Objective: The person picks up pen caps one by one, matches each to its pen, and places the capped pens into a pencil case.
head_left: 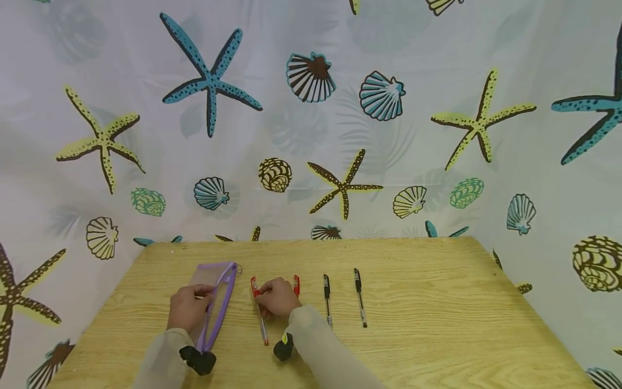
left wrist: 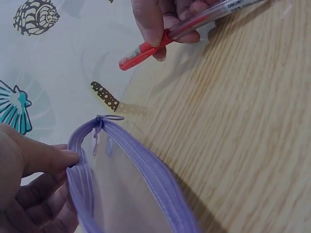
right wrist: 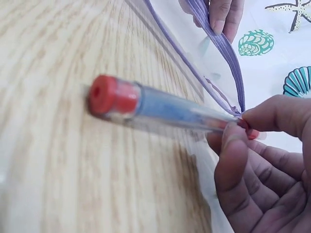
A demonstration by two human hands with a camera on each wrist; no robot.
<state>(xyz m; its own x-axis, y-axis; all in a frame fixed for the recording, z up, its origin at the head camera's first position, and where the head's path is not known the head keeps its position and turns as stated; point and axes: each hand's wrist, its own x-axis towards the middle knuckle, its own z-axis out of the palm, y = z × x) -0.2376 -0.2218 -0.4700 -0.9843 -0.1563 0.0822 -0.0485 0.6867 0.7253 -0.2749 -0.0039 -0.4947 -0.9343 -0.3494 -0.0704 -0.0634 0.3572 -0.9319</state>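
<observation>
My left hand pinches one edge of a mesh zipper pouch with purple trim, whose mouth gapes wide in the left wrist view. Between thumb and fingers my right hand holds a red-capped gel pen, clear-barrelled with a red end plug. In the head view that pen lies just right of the pouch, apart from it. A second red-capped pen shows beyond the right hand, mostly hidden by it.
Two black-capped pens lie on the wooden table right of my right hand. A curtain printed with starfish and shells hangs behind the table and at its sides.
</observation>
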